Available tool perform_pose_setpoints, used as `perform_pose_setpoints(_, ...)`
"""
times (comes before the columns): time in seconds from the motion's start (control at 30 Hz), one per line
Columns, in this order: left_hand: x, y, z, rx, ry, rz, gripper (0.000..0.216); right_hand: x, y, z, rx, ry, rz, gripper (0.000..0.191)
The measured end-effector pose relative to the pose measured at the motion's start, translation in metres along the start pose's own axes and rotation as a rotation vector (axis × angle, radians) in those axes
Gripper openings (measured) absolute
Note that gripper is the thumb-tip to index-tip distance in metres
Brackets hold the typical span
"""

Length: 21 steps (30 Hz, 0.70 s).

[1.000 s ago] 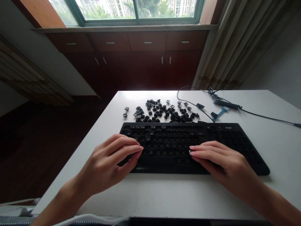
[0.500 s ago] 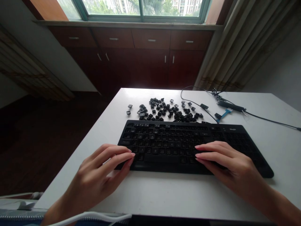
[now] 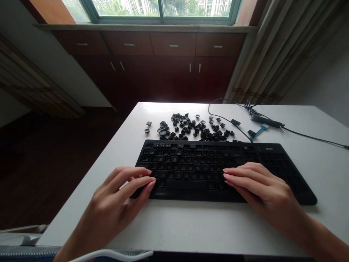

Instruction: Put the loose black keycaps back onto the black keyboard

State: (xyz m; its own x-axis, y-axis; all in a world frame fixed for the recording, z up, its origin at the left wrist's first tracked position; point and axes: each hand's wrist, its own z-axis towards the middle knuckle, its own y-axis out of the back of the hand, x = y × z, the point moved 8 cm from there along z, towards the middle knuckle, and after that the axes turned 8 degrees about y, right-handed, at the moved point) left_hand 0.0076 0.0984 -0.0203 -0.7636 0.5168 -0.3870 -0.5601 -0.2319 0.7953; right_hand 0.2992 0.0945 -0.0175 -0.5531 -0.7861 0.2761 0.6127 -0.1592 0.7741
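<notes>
A black keyboard (image 3: 185,185) lies across the white table, with many key positions bare and a few keycaps in place, among them K and L. Over its lower left corner is my left hand (image 3: 114,200), thumb and index fingertips drawn together at the bottom row. My right hand (image 3: 264,185) rests over the right part of the keyboard, its fingers close together and the thumb tucked beneath. Whatever either pinch may hold is hidden. Loose black keycaps (image 3: 215,135) lie in a scattered pile just behind the keyboard.
A blue brush (image 3: 260,131) lies behind the keyboard at the right. Near it are a black rod-like tool (image 3: 267,121) and a thin black cable (image 3: 229,121), bundled at the table's far edge. Wooden cabinets (image 3: 174,76) stand beyond the white table (image 3: 191,225).
The view has shifted slightly. My right fingers have drawn a little closer together at the keyboard; my left index and middle fingertips are slightly farther apart. Nothing else visibly differs.
</notes>
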Motion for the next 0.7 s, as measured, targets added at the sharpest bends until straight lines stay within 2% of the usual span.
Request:
perform_pose_setpoints(0.13, -0.001, -0.002, -0.001, 0.034, -0.02, 0.007, 0.027, 0.002, -0.002, -0.003, 0.042, 0.02, -0.011, 0.045)
perform_pose_setpoints(0.33, 0.001, -0.003, -0.001, 0.031, -0.006, 0.013, 0.026, 0.003, -0.002, -0.002, 0.032, 0.011, 0.0, 0.039)
perform_pose_setpoints(0.7, 0.001, -0.003, -0.002, 0.039, 0.005, 0.002, 0.025, 0.02, -0.001, 0.007, 0.095, 0.134, -0.181, 0.032)
